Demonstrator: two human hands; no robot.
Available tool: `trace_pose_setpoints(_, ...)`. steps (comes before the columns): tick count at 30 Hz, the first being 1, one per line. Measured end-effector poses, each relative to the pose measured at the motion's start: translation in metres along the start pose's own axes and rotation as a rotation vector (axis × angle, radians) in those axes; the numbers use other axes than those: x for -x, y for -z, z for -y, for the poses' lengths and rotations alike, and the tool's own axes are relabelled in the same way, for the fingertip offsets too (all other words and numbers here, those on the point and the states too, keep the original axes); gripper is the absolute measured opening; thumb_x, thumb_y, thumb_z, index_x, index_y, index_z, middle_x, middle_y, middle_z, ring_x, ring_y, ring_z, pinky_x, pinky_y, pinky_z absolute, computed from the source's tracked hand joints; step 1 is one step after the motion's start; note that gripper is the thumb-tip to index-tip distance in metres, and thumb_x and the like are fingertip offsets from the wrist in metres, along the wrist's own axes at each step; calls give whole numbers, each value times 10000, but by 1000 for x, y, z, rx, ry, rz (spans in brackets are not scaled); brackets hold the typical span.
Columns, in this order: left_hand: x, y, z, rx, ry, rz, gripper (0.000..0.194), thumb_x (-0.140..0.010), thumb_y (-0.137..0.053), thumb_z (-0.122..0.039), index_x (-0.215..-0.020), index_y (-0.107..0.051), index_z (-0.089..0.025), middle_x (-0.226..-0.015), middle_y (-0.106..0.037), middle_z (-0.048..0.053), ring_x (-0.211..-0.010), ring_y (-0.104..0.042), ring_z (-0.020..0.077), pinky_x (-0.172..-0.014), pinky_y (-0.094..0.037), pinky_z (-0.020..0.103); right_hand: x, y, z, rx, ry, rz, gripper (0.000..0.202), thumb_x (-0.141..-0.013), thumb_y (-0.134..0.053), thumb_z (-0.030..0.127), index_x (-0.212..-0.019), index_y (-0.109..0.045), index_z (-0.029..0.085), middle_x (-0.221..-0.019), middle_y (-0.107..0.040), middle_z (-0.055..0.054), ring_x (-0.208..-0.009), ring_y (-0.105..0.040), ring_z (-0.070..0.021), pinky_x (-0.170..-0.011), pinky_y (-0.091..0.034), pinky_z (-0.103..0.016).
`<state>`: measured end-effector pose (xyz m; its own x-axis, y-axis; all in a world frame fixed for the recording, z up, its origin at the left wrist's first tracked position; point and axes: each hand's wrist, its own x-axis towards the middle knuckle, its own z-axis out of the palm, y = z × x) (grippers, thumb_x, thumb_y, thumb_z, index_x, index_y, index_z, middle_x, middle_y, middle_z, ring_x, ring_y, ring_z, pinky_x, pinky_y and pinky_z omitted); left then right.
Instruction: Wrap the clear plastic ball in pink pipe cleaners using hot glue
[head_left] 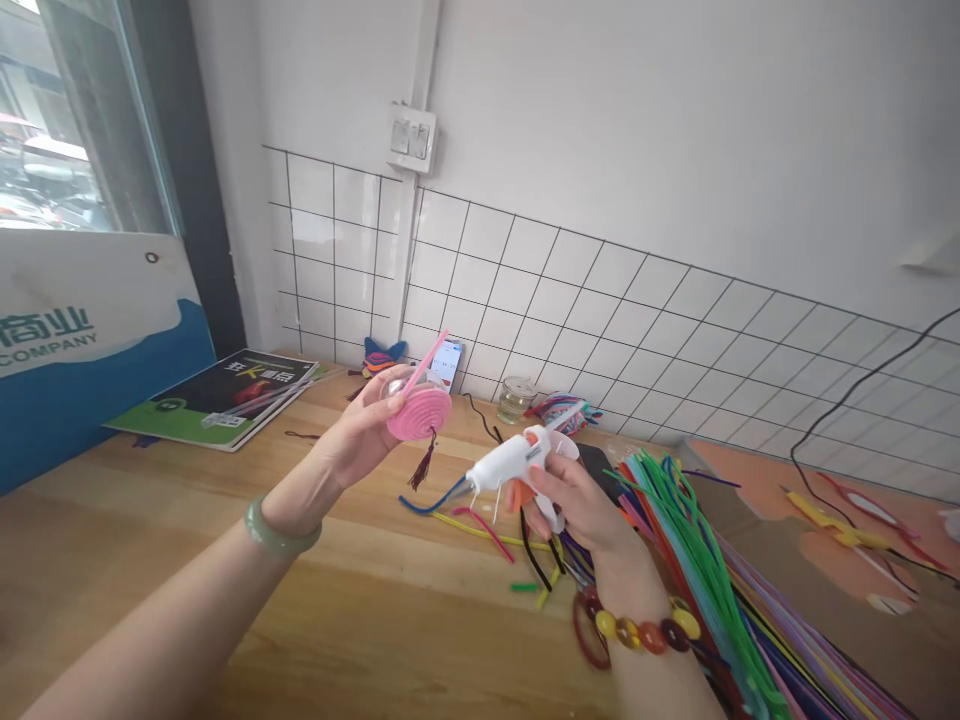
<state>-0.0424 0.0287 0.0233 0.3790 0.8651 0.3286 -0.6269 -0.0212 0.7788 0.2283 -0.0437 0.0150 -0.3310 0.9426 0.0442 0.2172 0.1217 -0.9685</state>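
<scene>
My left hand (373,420) is closed on a pink coiled disc (420,412), raised above the table. The disc seems wound from pink pipe cleaner, with one loose end sticking up. A dark tassel (424,462) hangs below it, and something clear and rounded shows behind it. In my right hand (574,495) is a white glue gun (502,462) with an orange trigger, its nozzle pointing left. The nozzle is apart from the disc. Cut pipe cleaner pieces (487,535) in blue, yellow, pink and black lie beneath the glue gun.
A thick bundle of coloured pipe cleaners (682,560) lies at right. Red-handled scissors (592,630) are partly hidden by my right wrist. At the back stand a glass jar (516,399) and a phone (447,362). A magazine (225,395) lies left; a yellow tool (836,522) lies far right.
</scene>
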Motion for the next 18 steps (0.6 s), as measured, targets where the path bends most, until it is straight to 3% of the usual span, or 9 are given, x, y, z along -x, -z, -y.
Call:
trace_pose_setpoints(5,2,-8,4,-80,-22,1,496,-688,-814,-275,-1131,-590,-247,-1185,-637,90,-1105,-597,292,-806,-518,370,13,-13,26,-22,225,-221,394,-929,-519,543,-1003,-604,165,-479,-538,44,-418,-538,-141,-409,-382,-246)
trace_pose_setpoints(8,3,-10,6,-87,-60,20,516,-679,-825,-251,-1135,-584,-252,-1208,-632,88,-1125,-599,293,-872,-505,390,20,-26,37,83,323,-348,377,-939,-533,497,-1123,-562,169,-647,-650,6,-434,-556,-126,-440,-432,-257)
trace_pose_setpoints(10,4,-11,7,-99,-73,19,521,-684,-823,-237,-1142,-576,-254,-1216,-631,88,-1154,-586,301,-905,-495,405,23,-35,40,139,378,-436,315,-946,-537,463,-1076,-561,176,-804,-690,-33,-454,-559,-107,-480,-462,-264)
trace_pose_setpoints(14,6,-13,9,-114,-88,0,535,-678,-827,-231,-1146,-569,-260,-1222,-635,89,-1204,-554,308,-931,-491,416,27,-46,41,247,417,-495,260,-961,-511,440,-938,-569,188,-795,-660,-30,-501,-545,-110,-524,-463,-272)
trace_pose_setpoints(18,7,-15,9,-117,-95,1,535,-671,-831,-233,-1136,-569,-269,-1237,-633,81,-1197,-560,313,-902,-510,419,27,-49,41,352,422,-544,281,-961,-494,464,-970,-569,194,-728,-607,-8,-519,-493,-127,-561,-448,-294)
